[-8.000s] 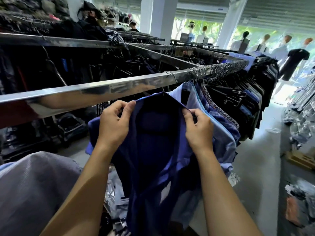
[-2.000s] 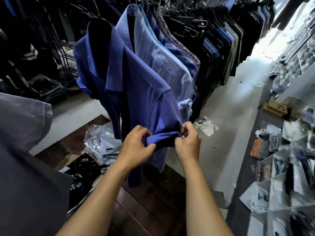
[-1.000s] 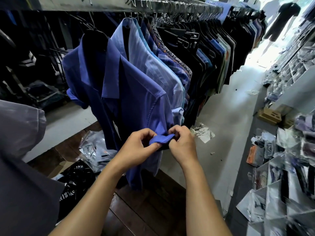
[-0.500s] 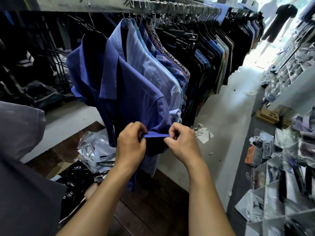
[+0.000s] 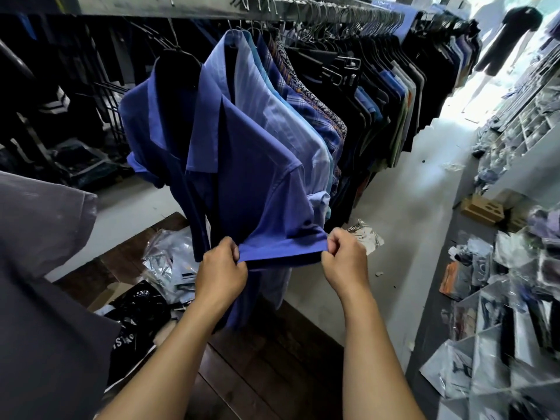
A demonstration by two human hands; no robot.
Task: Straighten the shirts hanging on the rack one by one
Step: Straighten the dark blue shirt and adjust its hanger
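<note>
A dark blue short-sleeved shirt (image 5: 242, 165) hangs on a black hanger from the metal rack rail (image 5: 272, 10), first in the row. Its right sleeve cuff (image 5: 281, 248) is stretched flat between my hands. My left hand (image 5: 219, 268) pinches the cuff's left end and my right hand (image 5: 344, 259) pinches its right end. Behind it hang a light blue striped shirt (image 5: 272, 116), a plaid shirt (image 5: 312, 110) and several dark garments (image 5: 394, 86).
Plastic-wrapped packets (image 5: 169, 262) and a black printed garment (image 5: 136, 310) lie on a dark wooden platform (image 5: 272, 359) below the shirt. A grey garment (image 5: 39, 268) fills the left foreground. Shelves of packaged goods (image 5: 500, 328) line the right. A concrete aisle (image 5: 418, 207) runs between.
My hands have moved apart along the sleeve cuff, pulling it out flat and taut. Half a second ago they pinched it close together with the cuff bunched.
</note>
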